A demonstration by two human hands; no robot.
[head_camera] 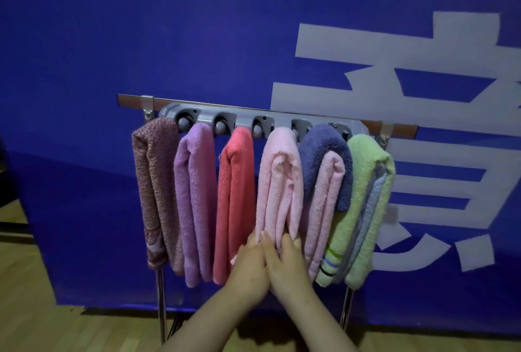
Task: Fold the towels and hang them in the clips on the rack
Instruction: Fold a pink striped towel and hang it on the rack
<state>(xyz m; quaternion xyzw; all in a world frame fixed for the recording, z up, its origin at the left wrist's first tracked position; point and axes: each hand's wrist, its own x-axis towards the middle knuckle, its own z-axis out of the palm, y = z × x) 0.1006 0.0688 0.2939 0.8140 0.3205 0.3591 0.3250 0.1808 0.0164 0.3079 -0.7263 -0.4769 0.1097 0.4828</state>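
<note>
A grey clip strip [239, 118] is fixed on the metal rack bar [132, 100]. Several folded towels hang from it side by side: mottled brown-pink [156, 182], purple [196, 196], coral red [235, 196], light pink [279, 182], blue with a pink lining [327, 154] and green with a pale blue inside [366, 196]. My left hand [249, 264] and my right hand [287, 263] touch each other at the lower end of the light pink towel. Their fingers lie around that end and hide it.
The rack stands on two chrome legs [161, 309] [346, 309] on a wooden floor [42, 323]. Directly behind it hangs a blue banner [141, 27] with large white characters. Dark objects sit at the left edge.
</note>
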